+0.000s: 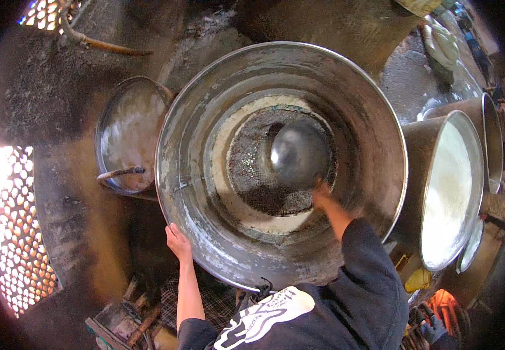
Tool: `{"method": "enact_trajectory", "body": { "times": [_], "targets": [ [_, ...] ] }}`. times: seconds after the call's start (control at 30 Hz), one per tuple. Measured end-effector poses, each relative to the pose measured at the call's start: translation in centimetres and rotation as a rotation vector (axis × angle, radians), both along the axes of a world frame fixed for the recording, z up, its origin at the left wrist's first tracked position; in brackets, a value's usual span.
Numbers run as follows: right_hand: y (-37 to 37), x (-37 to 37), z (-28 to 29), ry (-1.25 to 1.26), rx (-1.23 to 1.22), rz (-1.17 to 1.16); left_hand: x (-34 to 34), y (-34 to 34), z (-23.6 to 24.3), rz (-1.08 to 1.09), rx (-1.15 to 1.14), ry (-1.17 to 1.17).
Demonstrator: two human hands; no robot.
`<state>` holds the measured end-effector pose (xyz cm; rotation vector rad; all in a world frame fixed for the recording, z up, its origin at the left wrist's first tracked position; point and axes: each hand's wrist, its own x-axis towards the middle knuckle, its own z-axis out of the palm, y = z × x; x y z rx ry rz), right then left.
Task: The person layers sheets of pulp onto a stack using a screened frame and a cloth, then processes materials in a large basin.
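A wide, deep metal vat (205,111) stands right in front of me. Its bottom carries a dark mesh or woven disc (249,192) ringed by a pale band. Inside the vat I hold a round, shiny metal bowl (302,154); my right hand (323,196), slightly blurred, grips its near edge. Whether the bowl touches the mesh I cannot tell. My left hand (178,242) is closed on the vat's near left rim, fingertips over the edge.
To the left is an oval metal basin (133,137) with a handled tool (121,172) across its edge. At the right stands a metal tub (453,186) with bright white contents. A perforated block wall (16,233) lets in light. Wooden pieces (141,321) lie at lower left.
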<state>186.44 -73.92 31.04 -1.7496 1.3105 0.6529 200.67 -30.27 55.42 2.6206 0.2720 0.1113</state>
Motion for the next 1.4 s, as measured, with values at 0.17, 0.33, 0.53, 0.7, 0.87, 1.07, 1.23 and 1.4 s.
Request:
{"method": "enact_trajectory", "body": {
  "times": [0.17,0.33,0.53,0.7,0.87,1.07,1.23,1.4],
  "targets": [
    [-13.2,7.3,1.3,0.095,-0.417,0.216,0.0,-1.1,1.1,0.023,-0.035,-0.017],
    [-12.2,8.1,0.4,0.15,-0.326,0.67,0.0,-0.6,0.8,0.087,0.02,0.074],
    [-1.1,-3.8,-18.4,-0.497,0.498,-0.059,0.3,-1.2,0.0,0.049,0.012,-0.008],
    [15.1,-0.8,-11.5,-0.389,1.534,-0.403,-0.4,0.6,0.0,0.073,0.051,0.064],
    [20.1,5.7,5.4,-0.263,1.337,-0.835,-0.5,1.1,1.0,0.047,-0.013,0.028],
    [8.4,0.2,19.6,-0.565,1.473,-0.695,-0.3,0.4,-0.2,-0.042,-0.086,-0.111],
    [-5.1,-7.8,27.3,-0.663,1.285,-0.613,-0.6,1.7,-1.8,-0.098,-0.196,-0.186],
    [-9.8,-11.6,39.5,-1.057,0.709,-0.626,-0.5,3.0,-2.3,-0.12,-0.204,-0.136]
  ]
}}
